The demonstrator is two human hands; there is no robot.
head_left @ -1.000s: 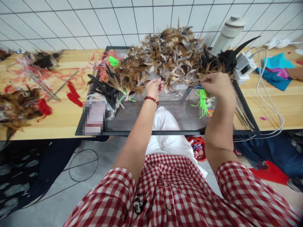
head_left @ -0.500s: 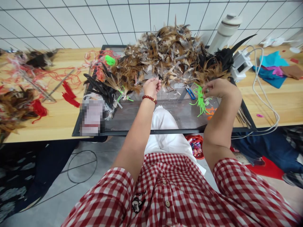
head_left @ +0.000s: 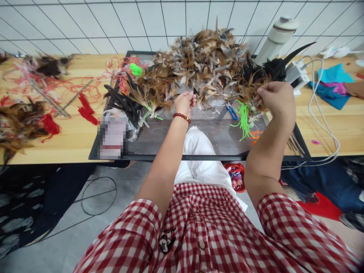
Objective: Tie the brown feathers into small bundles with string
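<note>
My left hand, a red bead bracelet on its wrist, is closed at the front edge of a heap of brown feathers. What its fingers hold is too small to make out. On the right, my right hand is bent over with fingers pinched beside brown feathers and black feathers; anything between its fingertips is hidden. Bright green strings lie just left of it, with blue snips beside them. Black feathers and a green bundle lie at the tray's left.
A black-rimmed tray lies on the wooden table. Behind the right hand are a white bottle and a white charger with a looping cable. Red threads lie left; people sit on both sides.
My right hand has moved up and right, away from the green strings. My left hand stays by the feather heap, closed. The whole view has shifted slightly.
</note>
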